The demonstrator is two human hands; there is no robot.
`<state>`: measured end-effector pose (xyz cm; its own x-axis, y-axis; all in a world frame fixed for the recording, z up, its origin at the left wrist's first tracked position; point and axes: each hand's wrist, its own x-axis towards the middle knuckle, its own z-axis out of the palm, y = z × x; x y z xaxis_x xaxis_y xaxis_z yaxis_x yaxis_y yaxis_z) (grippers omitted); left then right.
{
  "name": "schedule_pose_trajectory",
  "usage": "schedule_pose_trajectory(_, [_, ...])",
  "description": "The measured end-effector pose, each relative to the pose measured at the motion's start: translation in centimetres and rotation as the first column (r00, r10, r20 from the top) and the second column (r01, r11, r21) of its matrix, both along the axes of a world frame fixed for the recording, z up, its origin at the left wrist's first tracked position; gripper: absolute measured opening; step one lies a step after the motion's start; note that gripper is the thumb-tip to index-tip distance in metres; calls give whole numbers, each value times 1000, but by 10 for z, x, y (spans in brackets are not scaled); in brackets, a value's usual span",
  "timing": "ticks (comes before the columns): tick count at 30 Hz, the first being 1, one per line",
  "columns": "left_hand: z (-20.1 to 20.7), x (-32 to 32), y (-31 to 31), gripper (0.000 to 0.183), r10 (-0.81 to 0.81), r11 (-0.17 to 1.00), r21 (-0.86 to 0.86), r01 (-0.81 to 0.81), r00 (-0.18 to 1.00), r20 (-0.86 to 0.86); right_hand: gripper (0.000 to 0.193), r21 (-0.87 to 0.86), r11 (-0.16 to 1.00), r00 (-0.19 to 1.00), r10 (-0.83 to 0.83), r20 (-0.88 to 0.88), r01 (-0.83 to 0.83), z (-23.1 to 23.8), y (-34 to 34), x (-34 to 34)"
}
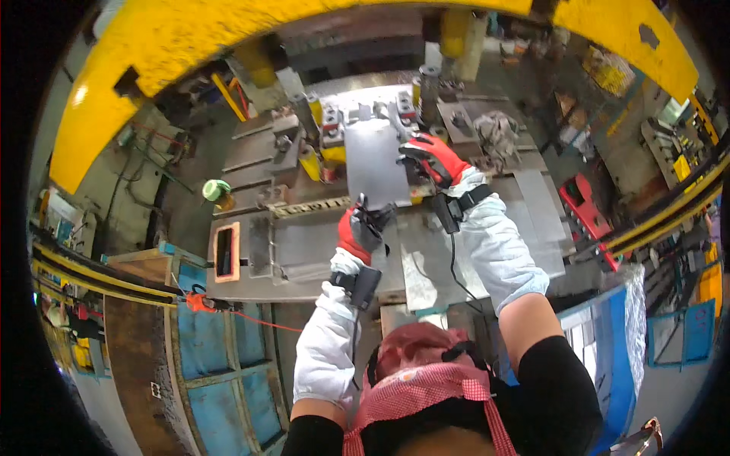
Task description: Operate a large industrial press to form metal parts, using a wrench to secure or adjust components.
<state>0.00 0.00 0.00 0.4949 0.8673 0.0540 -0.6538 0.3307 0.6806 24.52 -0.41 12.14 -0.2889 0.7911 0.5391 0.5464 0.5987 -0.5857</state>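
Note:
A flat grey metal sheet (378, 163) lies lengthwise on the press bed, its far end between the blocks of the die (369, 110). My right hand (435, 159), in a red and black glove, has its fingers curled at the sheet's right edge. Close to the near edge of the sheet is my left hand (362, 232), gloved the same way, thumb and fingers apart. Its fingertips are next to the sheet, though contact is hard to make out. White sleeves and black strapped devices cover both wrists.
A yellow press frame (304, 19) arches overhead. Steel plates (312, 247) lie along the bed's front. A crumpled grey cloth (496, 137) lies at right, near a red tool-like piece (587, 213). A green-topped container (217, 190) stands at left, above a blue cabinet (205, 334).

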Motion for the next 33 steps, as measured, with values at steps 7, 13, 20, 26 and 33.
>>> schedule_pose_trajectory(7, [-1,8,5,31,-24,959,-282,23,1000,1,46,-632,741,457,-492,-741,-227,-21,-200,23])
schedule_pose_trajectory(13, [5,10,13,26,-65,962,-249,114,979,195,47,-791,562,481,-639,-600,-242,-115,-241,40])
schedule_pose_trajectory(20, [29,45,47,31,39,968,-250,10,981,190,39,-786,600,467,-658,-590,-148,-148,-228,33])
schedule_pose_trajectory(26, [53,72,82,34,92,868,-496,-5,984,151,32,-839,543,402,-759,-512,-45,-137,-261,28])
schedule_pose_trajectory(33, [41,64,101,37,79,874,-486,-6,988,130,27,-849,528,244,-819,-520,-37,-150,-284,32])
